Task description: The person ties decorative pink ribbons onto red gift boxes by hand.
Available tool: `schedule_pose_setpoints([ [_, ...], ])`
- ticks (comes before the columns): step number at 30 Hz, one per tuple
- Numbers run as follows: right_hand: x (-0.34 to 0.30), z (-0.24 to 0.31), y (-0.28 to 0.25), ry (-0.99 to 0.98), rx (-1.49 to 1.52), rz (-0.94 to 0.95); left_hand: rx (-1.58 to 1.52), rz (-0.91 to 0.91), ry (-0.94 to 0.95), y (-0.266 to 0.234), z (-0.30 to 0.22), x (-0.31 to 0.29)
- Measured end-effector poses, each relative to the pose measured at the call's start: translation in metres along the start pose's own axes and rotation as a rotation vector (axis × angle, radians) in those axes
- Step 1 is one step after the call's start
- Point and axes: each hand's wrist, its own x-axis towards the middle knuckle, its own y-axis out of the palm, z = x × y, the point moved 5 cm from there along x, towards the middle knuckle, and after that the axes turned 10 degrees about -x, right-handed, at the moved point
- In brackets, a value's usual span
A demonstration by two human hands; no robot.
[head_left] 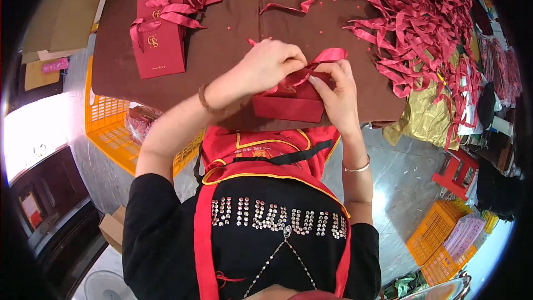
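Observation:
A small red paper gift bag point(288, 109) lies at the table's near edge, in front of my body. Over its top my left hand point(273, 62) is closed in a pinch on a red satin ribbon. Its fingertips point right and touch the ribbon. My right hand point(340, 90) is at the bag's right side, thumb and fingers pinched on the same ribbon point(332, 54), which makes a loop above the fingers. Part of the bag's face and the crossing of the ribbon are hidden by my hands.
Red gift bags with ribbon handles point(160, 50) are stacked at the table's left. A tangled heap of red ribbons point(411, 39) covers its right side. An orange crate point(114, 133) stands below left, a gold plastic bag point(425, 116) hangs at right, and orange baskets point(436, 228) stand on the floor.

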Motion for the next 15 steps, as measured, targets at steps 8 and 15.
schedule_pose_setpoints([
  [8, 0.000, 0.007, 0.004, -0.038, 0.000, -0.054, 0.007, 0.413, -0.200, -0.002, 0.010, 0.027],
  [15, 0.000, 0.008, 0.005, -0.068, 0.024, -0.002, -0.152, 0.529, -0.482, 0.005, 0.028, 0.032],
])
